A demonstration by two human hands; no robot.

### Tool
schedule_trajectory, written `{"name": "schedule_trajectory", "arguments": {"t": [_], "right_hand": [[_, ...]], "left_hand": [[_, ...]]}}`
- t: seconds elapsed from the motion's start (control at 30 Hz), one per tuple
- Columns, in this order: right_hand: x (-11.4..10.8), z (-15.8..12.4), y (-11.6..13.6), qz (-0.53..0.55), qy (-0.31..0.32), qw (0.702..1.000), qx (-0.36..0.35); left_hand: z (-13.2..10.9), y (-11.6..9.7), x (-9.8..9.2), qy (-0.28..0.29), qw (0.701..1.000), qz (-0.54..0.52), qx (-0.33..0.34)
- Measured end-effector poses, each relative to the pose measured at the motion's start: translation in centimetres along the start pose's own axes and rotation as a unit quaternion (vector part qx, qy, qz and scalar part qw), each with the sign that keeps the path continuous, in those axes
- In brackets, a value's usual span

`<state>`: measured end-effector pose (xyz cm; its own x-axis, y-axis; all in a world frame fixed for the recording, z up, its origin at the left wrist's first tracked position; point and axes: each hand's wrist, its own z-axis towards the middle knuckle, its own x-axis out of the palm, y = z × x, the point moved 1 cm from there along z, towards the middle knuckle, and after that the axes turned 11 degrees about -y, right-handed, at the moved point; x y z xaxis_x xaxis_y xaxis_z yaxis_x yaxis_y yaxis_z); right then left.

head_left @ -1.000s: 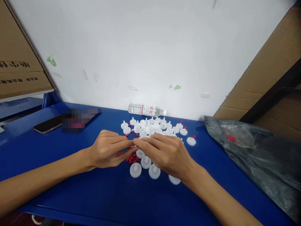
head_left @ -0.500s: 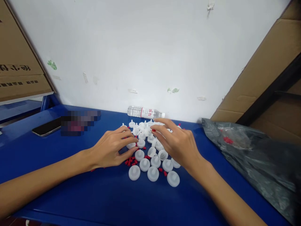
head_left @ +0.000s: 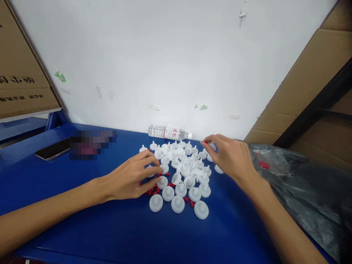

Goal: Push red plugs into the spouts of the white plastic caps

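Many white plastic nozzle caps (head_left: pixel 180 190), round with a pointed spout, lie in a loose cluster on the blue table (head_left: pixel 123 227). Small red plastic tips (head_left: pixel 186 199) are scattered among them. My left hand (head_left: pixel 134 176) is at the cluster's left side, fingers apart, its fingertips close to a white cap (head_left: pixel 164 168); whether they touch it I cannot tell. At the cluster's far right, my right hand (head_left: pixel 229 156) pinches a small red tip (head_left: pixel 205 142) between thumb and finger, above the table. Part of a white cap shows behind its fingers.
A clear water bottle (head_left: pixel 170 132) lies on its side against the wall. A phone (head_left: pixel 55 148) and a blurred-out item are at left. On the right, a grey plastic bag (head_left: pixel 310 190) carries a clear bag of red pieces (head_left: pixel 264 165). Cardboard (head_left: pixel 297 84) stands on both sides.
My right hand has moved right from over the middle of the cluster, the red tip still in its fingers, uncovering more white caps. My left hand has hardly moved.
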<state>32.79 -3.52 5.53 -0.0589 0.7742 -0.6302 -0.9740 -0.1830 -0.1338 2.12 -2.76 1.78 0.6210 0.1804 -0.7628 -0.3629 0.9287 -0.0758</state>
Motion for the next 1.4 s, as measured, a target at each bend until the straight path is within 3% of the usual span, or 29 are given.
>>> {"name": "schedule_trajectory", "arguments": {"t": [0.4,0.6,1.03,1.4], "right_hand": [[1.4,-0.1,-0.6,-0.050,0.184,0.980,0.048],[1.8,-0.5,-0.6,-0.053,0.227,0.971,0.054],[1.8,-0.9,-1.0,-0.052,0.213,0.974,0.059],[0.5,-0.1,1.0,0.014,0.081,0.996,0.031]], "left_hand": [[-0.2,-0.3,0.3,0.059,0.998,0.019,0.025],[-0.2,-0.2,0.5,0.063,0.997,0.025,0.033],[-0.1,-0.5,0.2,0.076,0.997,0.012,0.014],[0.0,-0.4,0.2,0.074,0.997,0.009,0.019]]}}
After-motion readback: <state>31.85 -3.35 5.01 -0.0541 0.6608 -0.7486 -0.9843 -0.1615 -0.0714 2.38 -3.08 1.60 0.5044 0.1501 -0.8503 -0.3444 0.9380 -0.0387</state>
